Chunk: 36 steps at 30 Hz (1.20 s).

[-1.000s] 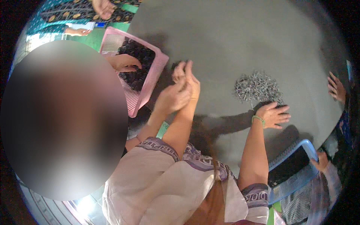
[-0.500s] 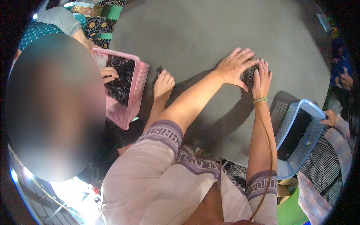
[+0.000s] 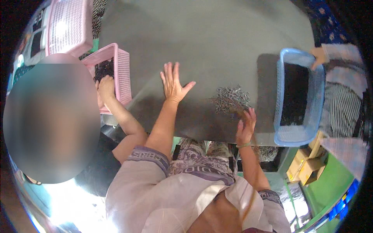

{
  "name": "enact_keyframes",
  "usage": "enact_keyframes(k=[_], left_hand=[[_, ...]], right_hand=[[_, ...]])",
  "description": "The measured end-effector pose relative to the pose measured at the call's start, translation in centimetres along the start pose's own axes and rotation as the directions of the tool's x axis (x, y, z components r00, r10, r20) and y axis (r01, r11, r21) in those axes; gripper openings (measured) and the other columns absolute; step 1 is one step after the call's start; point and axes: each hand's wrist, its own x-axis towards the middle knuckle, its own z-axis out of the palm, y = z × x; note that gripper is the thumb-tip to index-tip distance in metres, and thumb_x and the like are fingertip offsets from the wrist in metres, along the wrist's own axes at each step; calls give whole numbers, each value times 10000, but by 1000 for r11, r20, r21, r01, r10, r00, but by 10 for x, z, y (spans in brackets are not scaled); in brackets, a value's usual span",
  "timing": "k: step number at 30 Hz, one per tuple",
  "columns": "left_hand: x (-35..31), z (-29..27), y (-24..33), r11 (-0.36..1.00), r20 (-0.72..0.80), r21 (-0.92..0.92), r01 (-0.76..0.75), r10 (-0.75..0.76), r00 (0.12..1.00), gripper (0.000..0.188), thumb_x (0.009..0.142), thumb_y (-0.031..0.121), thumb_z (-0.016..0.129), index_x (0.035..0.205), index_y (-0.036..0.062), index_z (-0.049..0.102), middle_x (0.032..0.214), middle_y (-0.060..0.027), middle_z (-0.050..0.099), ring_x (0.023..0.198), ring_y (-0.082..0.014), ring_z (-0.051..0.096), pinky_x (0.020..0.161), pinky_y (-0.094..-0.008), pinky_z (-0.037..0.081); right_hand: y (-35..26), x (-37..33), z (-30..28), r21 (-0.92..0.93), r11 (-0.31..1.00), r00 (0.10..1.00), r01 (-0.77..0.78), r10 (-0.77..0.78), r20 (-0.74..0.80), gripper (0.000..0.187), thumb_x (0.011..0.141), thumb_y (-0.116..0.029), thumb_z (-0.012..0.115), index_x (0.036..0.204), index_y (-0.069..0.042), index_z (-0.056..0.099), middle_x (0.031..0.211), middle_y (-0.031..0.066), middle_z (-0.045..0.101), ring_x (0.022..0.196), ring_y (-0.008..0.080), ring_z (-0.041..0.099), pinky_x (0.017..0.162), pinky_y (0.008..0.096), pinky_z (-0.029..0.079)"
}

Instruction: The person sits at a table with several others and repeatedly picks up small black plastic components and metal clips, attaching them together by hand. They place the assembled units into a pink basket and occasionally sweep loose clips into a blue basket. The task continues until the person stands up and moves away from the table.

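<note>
Two hands of mine rest on the grey table point(image 3: 217, 42), both open and holding nothing. My left hand point(image 3: 173, 83) lies flat with fingers spread, on bare surface well in from the near edge. My right hand point(image 3: 246, 126) sits close to that near edge, fingertips touching the pile of small metal pieces point(image 3: 232, 99). A blue basket point(image 3: 280, 116) stands just right of the pile, overhanging the table edge. A pink basket point(image 3: 123, 73) sits at the left edge, another person's hand point(image 3: 105, 87) in it. Wide open tabletop stretches beyond the pile.
</note>
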Motion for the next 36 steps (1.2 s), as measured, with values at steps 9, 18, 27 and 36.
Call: enact_keyframes(k=[9, 18, 27, 36], left_hand=[[9, 41, 140, 591, 326, -436, -679, 807, 493, 934, 571, 605, 743, 1345, 188, 429, 1429, -147, 327, 1355, -357, 259, 1096, -548, 194], [-95, 101, 253, 310, 206, -667, -677, 951, 232, 727, 672, 506, 730, 1280, 175, 507, 1366, -132, 421, 1314, -359, 329, 1073, -513, 282], [-194, 82, 286, 351, 176, -888, -298, 857, 485, 505, 748, 243, 735, 1192, 91, 550, 1282, -162, 490, 1175, -345, 484, 981, -427, 411], [-132, 37, 133, 937, 134, -169, -307, 330, 934, 457, 827, 247, 624, 1235, 85, 498, 1318, -175, 435, 1280, -366, 359, 1069, -530, 246]], right_hand=[[17, -163, -64, -240, 888, 915, -393, 352, -195, 347, 881, -145, 508, 1210, -34, 506, 1336, 180, 429, 1249, 368, 385, 1038, 467, 293], [31, -320, -90, -235, 434, 493, -870, 738, -461, 305, 900, -222, 503, 1149, -51, 540, 1195, 165, 525, 1123, 344, 476, 963, 440, 356], [47, -315, -88, -26, 475, 426, -880, 762, -487, 325, 866, -201, 572, 1132, -20, 524, 1123, 179, 546, 1068, 361, 497, 920, 430, 386], [95, -212, -103, -313, 597, 674, -738, 631, -385, 848, 626, -404, 796, 1348, -154, 430, 1419, 274, 271, 1278, 450, 315, 1038, 506, 313]])
